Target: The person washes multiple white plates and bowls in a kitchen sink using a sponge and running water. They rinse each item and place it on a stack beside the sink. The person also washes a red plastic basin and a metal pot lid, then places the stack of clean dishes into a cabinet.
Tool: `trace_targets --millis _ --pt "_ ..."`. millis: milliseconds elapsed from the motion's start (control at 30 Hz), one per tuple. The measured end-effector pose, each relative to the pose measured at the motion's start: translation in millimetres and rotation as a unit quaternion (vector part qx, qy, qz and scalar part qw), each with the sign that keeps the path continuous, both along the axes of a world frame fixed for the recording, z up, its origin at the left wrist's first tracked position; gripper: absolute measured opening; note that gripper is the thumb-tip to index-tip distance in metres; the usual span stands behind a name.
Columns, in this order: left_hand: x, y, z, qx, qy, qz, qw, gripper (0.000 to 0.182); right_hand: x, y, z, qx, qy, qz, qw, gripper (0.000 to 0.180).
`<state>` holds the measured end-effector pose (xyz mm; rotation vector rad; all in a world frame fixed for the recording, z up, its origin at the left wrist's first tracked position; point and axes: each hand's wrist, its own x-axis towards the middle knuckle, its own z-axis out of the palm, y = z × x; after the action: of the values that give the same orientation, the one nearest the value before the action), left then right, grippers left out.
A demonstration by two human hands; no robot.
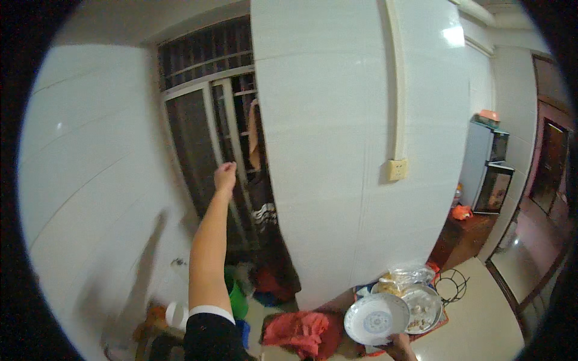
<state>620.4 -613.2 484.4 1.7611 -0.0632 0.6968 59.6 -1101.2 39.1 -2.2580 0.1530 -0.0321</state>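
My left arm is stretched out before me, its hand (226,176) raised against the metal-framed sliding door or window (189,131). The fingers look curled near the frame's upright, but I cannot tell whether they hold it. Low on the right, my right hand (399,346) grips the rim of a white plate (377,319) with a blue medallion in its centre. The plate is tilted and bare on its visible face. It partly hides a round metal tray (429,309) with small food pieces in it, beside a clear plastic bag (411,273).
A red plastic bag (298,331) lies below the tiled wall corner (325,180). A green bucket (237,300) stands beneath my left arm. A wire rack (453,286) is beyond the tray. A wall socket (398,170) and a refrigerator (481,158) are to the right.
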Motion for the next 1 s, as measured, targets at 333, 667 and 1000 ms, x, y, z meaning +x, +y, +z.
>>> trace_targets --millis 333,667,1000 --pt "205 -62 104 0.035 0.006 -0.040 0.999 0.046 -22 27 26 0.446 -0.120 -0.304 0.833 0.056" --pt "83 -4 132 -0.427 -0.324 -0.182 0.824 0.031 41 10 -24 0.550 -0.029 -0.278 0.787 0.070" --pt "-424 66 -231 -0.345 -0.098 -0.026 0.933 0.034 143 52 43 0.298 0.268 0.044 0.915 0.053"
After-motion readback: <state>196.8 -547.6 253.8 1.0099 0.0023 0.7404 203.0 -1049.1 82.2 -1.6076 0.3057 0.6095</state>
